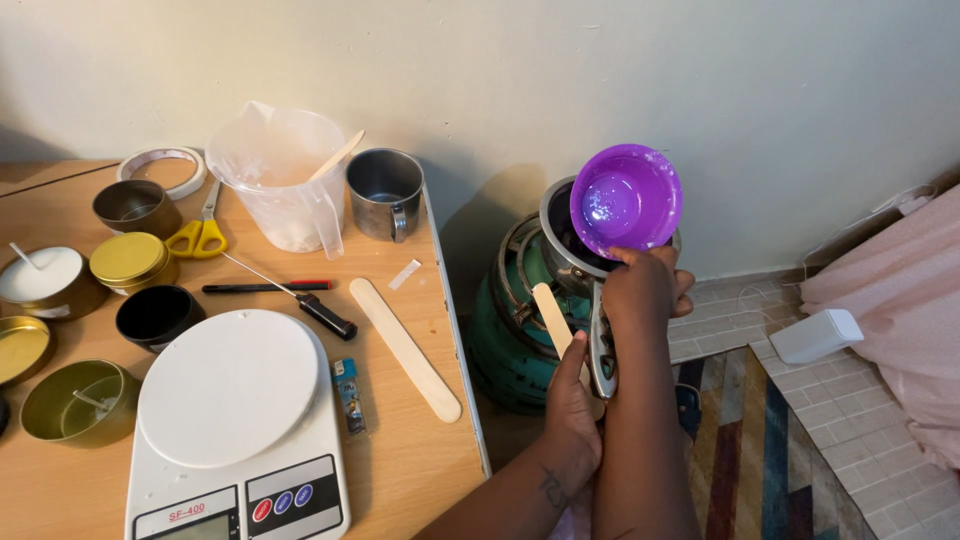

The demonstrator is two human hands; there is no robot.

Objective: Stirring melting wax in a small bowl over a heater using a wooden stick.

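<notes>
Hands first, as I read them from my screen: the right hand has its fingers closed on the rim of a purple bowl, tipped on edge so its inside faces me, streaked with pale residue, and held over a small metal pot. I see the left hand lower down, fingers wrapped around a flat wooden stick that points up toward the pot, just beside the pot's metal handle. The pot sits on a green gas cylinder burner standing on the floor beside the counter. On the counter I see a white digital scale, a longer wooden stick lying flat, a small lighter, a black-handled tool, yellow scissors, a clear plastic jug with a stick in it, a metal mug, a roll of tape, and several gold tins, one holding white wax with a wick. To the right I see pink fabric over a tiled floor.
</notes>
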